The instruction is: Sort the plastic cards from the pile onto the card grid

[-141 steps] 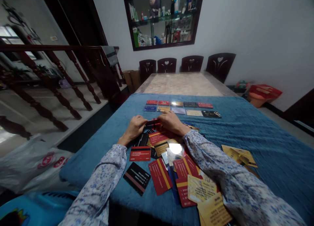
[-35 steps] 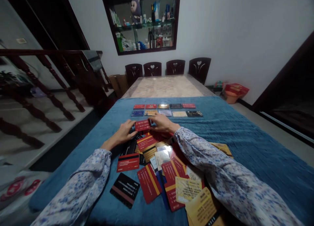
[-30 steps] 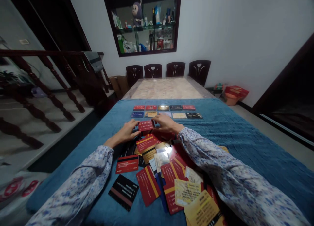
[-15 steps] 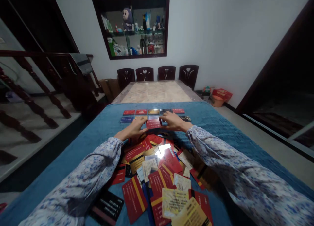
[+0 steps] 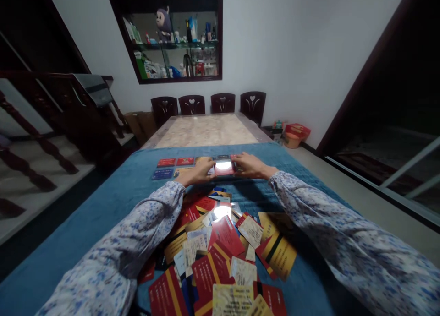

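Observation:
A red card [image 5: 224, 171], washed out by glare, lies between my two hands over the neat rows of cards. My left hand [image 5: 198, 171] pinches its left edge, and the fingers of my right hand [image 5: 252, 166] close on its right edge. Left of my hands, a red card with a pale picture [image 5: 185, 161] and another red card [image 5: 166, 162] sit in the far row. A blue card [image 5: 162, 173] and a yellow card [image 5: 183, 172] make up the nearer row. My hands partly cover the other laid-out cards. Closer to me spreads a loose, overlapping heap of cards [image 5: 225, 236].
A blue cloth [image 5: 113, 215] covers the near part of the table, whose marbled top [image 5: 209, 130] shows beyond. Several dark chairs [image 5: 222, 103] stand at the far end. A wooden railing [image 5: 44, 169] runs at left; an orange bucket [image 5: 292, 141] stands on the floor at right.
Both hands have moved the red card slightly right and away from me, over the rows. The view has turned a little to the right.

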The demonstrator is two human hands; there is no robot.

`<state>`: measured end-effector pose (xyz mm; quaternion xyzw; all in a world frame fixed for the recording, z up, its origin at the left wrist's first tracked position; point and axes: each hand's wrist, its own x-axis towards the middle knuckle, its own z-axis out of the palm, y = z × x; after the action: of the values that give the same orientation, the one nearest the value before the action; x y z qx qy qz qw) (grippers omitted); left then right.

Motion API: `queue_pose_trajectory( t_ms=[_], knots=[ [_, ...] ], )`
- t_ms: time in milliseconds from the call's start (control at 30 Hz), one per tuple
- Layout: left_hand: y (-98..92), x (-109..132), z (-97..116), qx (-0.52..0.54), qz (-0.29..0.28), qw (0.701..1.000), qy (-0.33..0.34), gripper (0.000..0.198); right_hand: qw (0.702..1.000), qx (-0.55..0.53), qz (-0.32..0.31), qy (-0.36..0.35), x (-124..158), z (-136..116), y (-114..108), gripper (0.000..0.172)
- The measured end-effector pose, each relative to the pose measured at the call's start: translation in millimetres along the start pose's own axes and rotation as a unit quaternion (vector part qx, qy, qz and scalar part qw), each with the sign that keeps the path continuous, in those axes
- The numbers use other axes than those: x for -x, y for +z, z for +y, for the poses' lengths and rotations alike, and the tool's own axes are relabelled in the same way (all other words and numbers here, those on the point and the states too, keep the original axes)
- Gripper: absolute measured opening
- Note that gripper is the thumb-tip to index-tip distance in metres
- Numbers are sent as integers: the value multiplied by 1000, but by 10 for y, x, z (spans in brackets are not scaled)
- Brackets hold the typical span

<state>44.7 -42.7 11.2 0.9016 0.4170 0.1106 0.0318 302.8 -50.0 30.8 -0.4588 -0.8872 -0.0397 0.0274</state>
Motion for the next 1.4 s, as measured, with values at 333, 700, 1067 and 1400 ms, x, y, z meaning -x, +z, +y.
queue_pose_trajectory(
  t_ms=[333, 700, 1067, 1400],
  knots=[
    [115, -591, -1, -58, -47, 997, -26, 38, 1000, 3, -11, 25, -118, 455, 87, 39],
    [228, -1164, -29, -68, -57, 996, -24, 41, 998, 3, -14, 64, -292, 899, 216, 32],
    [335, -1464, 35, -77, -84, 992, -62, 42, 996, -3, -48, 71, -557, 1245, 377, 39],
    [367, -1598, 24, -91, -104, 988, -65, 32, 990, -46, -93, 91, -696, 1308, 421, 41]
  ],
)
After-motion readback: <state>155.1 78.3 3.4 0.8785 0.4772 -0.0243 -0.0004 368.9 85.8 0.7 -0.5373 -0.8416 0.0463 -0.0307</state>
